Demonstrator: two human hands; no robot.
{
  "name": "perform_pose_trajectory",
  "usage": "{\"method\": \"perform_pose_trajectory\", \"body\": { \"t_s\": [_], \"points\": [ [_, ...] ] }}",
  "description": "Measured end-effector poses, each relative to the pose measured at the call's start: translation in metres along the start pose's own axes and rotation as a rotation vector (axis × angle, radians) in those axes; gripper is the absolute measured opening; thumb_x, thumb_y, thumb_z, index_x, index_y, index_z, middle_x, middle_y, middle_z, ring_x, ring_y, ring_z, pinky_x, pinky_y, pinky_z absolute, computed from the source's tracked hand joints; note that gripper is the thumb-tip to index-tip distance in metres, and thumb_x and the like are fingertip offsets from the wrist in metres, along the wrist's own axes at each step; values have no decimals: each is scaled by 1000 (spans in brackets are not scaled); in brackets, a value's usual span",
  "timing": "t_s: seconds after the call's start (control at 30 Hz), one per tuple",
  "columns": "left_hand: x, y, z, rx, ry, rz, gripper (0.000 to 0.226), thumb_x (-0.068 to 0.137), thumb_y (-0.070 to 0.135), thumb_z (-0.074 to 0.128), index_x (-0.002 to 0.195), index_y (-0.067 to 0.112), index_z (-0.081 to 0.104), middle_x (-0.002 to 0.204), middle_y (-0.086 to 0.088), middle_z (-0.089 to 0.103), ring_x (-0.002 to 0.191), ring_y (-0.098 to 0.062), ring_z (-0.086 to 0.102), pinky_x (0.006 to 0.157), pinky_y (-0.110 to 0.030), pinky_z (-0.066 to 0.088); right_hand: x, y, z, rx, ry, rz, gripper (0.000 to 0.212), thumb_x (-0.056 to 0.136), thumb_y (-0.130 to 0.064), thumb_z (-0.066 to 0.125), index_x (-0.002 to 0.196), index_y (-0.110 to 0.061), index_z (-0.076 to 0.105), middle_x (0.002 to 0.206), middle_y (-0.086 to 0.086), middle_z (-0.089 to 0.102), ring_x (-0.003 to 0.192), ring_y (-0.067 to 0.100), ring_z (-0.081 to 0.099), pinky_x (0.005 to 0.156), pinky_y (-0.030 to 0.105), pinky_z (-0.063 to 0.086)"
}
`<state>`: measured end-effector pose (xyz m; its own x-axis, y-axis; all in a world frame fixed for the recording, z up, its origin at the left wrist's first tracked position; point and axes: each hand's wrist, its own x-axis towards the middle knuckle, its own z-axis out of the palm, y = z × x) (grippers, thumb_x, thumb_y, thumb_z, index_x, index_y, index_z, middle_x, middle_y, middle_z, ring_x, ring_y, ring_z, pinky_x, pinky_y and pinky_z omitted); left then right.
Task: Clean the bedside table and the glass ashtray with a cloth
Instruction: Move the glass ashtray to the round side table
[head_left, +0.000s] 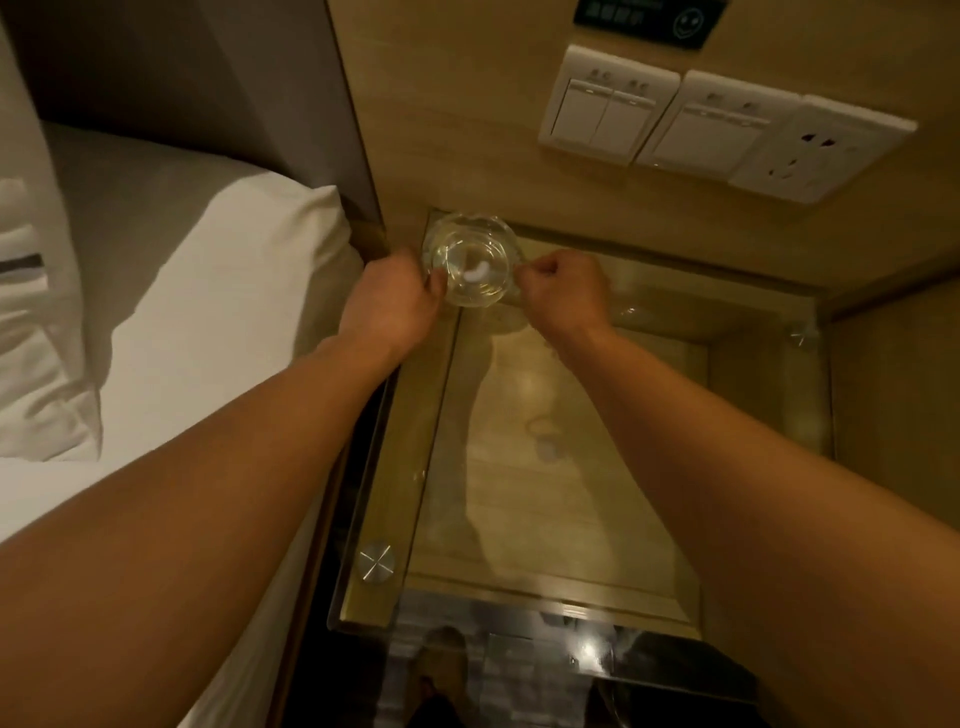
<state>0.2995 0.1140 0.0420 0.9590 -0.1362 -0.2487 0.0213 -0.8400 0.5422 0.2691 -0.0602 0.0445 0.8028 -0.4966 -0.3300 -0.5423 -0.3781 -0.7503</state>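
Glass covers the top of the bedside table (519, 519), and you can see the wood under it. A dark sign (647, 18) high on the wooden wall (467, 130) has a smiley face on it, but its writing is too blurry to read. Below the sign are two white light switches (608, 104) and a white plug socket (821, 150) in a row. A bed with a white sheet (208, 291) is on the left side, just beside the table, and a white pillow (36, 312) lies on it. A round silver screw cap (376, 561) sits at the near left corner of the glass top. The glass ashtray (472, 265) is at the far left corner of the table, close to the wall. Something small and white (478, 271) lies inside it, but it is too small to tell what it is. The left hand (389, 301) has its fingers closed on the left edge of the ashtray. The right hand (563, 291) has its fingers pinched on the right edge. Both bare arms reach over the table and hide part of it. You cannot tell if the ashtray rests on the glass or is lifted a little.
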Motion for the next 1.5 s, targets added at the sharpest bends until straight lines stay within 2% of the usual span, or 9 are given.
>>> {"method": "perform_pose_trajectory", "body": {
  "t_s": [0.13, 0.37, 0.5, 0.67, 0.77, 0.9, 1.13, 1.3, 1.5],
  "points": [
    [13, 1, 10, -86, -22, -55, 36, 106, 36, 52, 104, 2, 64, 88, -10, 59, 80, -28, 57, 59, -32, 34, 8, -4, 21, 62, -18, 93, 36, 82, -36, 79, 61, -13, 60, 72, 15, 74, 65, 30, 70, 64, 44, 59],
    [13, 7, 14, -159, 25, -149, 24, 103, 21, 57, 84, 6, 60, 68, -1, 53, 57, -13, 50, 44, -21, 29, -3, 0, 38, 181, 91, 142, 37, 77, -9, 80, 66, -28, 50, 90, 18, 75, 83, 37, 75, 76, 55, 62],
    [4, 7, 13, -198, 31, -135, 30, 98, 22, 57, 81, -1, 64, 76, -13, 70, 69, -28, 68, 58, -33, 53, -14, 3, 36, 201, 94, 144, 18, 75, -15, 77, 72, -24, 62, 87, 9, 75, 82, 31, 75, 76, 49, 63],
    [-29, 19, -1, -212, 39, -130, 36, 83, 31, 50, 71, 1, 67, 70, -13, 72, 66, -30, 71, 63, -39, 58, -45, 4, 15, 293, 113, 153, 13, 69, -28, 73, 77, -31, 64, 82, 3, 75, 76, 29, 75, 73, 51, 62],
    [-62, 37, -14, -250, 23, -127, 35, 81, 35, 47, 70, 7, 65, 68, -12, 72, 63, -29, 72, 65, -49, 62, -79, 1, -11, 339, 123, 147, 17, 80, -27, 79, 92, -25, 68, 76, 4, 73, 72, 27, 75, 73, 51, 62],
    [-120, 79, -37, -258, -18, -96, 28, 93, 25, 54, 72, 10, 64, 64, -8, 70, 62, -26, 70, 63, -44, 58, -133, 0, -60, 420, 143, 207, 21, 85, -20, 80, 96, -28, 64, 68, -5, 65, 71, 26, 75, 74, 48, 64],
    [-233, 154, -43, -282, -154, 1, 20, 92, 30, 51, 84, 19, 66, 65, -5, 70, 61, -24, 72, 62, -51, 61, -247, 21, -168, 495, 238, 286, 25, 89, -23, 78, 110, -22, 66, 80, 4, 73, 73, 19, 75, 71, 34, 63],
    [-324, 212, -19, -196, -250, 157, 10, 101, 23, 52, 92, 25, 55, 64, -4, 70, 61, -22, 72, 63, -50, 59, -335, 63, -242, 583, 388, 375, 25, 90, -22, 77, 113, -18, 69, 88, 4, 75, 76, 15, 75, 67, 25, 62],
    [-444, 263, 30, -76, -378, 342, 14, 101, 25, 56, 99, 14, 65, 74, -4, 70, 63, -21, 66, 56, -37, 51, -453, 137, -317, 604, 579, 487, 20, 90, -29, 76, 108, -25, 71, 90, -4, 76, 79, 11, 74, 67, 22, 60]
  ]
}}
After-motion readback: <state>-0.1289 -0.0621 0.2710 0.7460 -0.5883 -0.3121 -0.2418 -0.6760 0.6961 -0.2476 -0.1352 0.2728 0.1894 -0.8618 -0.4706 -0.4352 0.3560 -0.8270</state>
